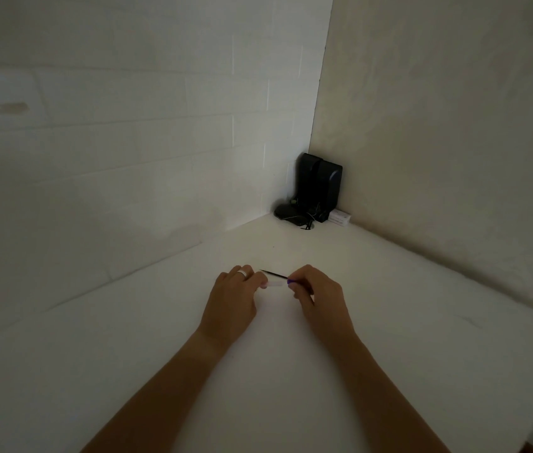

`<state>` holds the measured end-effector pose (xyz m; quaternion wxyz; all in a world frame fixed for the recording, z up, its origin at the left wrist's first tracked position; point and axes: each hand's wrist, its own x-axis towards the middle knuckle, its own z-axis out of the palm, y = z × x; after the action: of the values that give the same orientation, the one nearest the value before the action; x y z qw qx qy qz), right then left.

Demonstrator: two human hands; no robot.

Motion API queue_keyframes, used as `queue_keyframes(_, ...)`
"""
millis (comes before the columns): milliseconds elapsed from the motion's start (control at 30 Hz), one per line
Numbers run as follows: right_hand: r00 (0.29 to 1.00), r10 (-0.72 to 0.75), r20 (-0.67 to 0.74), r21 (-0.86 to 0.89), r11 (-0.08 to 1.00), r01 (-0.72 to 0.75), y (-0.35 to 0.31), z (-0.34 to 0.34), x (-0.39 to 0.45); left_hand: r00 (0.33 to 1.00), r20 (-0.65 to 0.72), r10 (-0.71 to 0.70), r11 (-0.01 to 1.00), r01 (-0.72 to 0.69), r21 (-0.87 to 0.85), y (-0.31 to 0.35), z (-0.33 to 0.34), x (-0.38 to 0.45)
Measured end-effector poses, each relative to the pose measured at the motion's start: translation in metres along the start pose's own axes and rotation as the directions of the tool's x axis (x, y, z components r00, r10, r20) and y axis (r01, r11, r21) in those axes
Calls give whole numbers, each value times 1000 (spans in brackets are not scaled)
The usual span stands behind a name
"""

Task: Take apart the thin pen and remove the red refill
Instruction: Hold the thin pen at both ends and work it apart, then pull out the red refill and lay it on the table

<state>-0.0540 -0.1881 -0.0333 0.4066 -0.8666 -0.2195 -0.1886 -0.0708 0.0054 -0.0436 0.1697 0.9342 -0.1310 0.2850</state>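
Clear pen barrel [273, 284] between left hand [231, 297] and right hand [319, 294]

Two hands are showing over the white surface [258, 371]: the left hand [231, 299], wearing one pale ring [242, 274], and the right hand [319, 295]. Between them one clear pen barrel [273, 284] and one thin dark refill [273, 274] are showing, with one small purple piece [290, 281] at the right fingertips. In the far corner two black upright boxes [319, 188] are standing side by side, one small white box [339, 218] lying beside them
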Motion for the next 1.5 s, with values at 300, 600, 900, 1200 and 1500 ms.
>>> queue_keyframes(300, 984, 30, -178, -81, 996, -45, -1, 4, 16, 987, -55, -150, 979, 156, 129, -1, 5, -3)
queue_keyframes(600, 991, -67, 117, -314, 944, 101, -17, 61, 80, 817, -204, -539, 798, 573, 189, -14, -16, -1)
queue_keyframes(900, 951, -2, 308, -420, 897, 138, -5, 87, 108, 790, -193, -582, 771, 612, 176, -22, -11, 2)
queue_keyframes(1200, 954, 65, 294, -290, 957, 24, 4, 86, 112, 821, -194, -537, 808, 566, 163, -21, -8, 2)
queue_keyframes(1500, 983, -8, 182, -246, 968, 54, -5, 53, 84, 894, -225, -388, 902, 418, 105, -20, -7, 3)
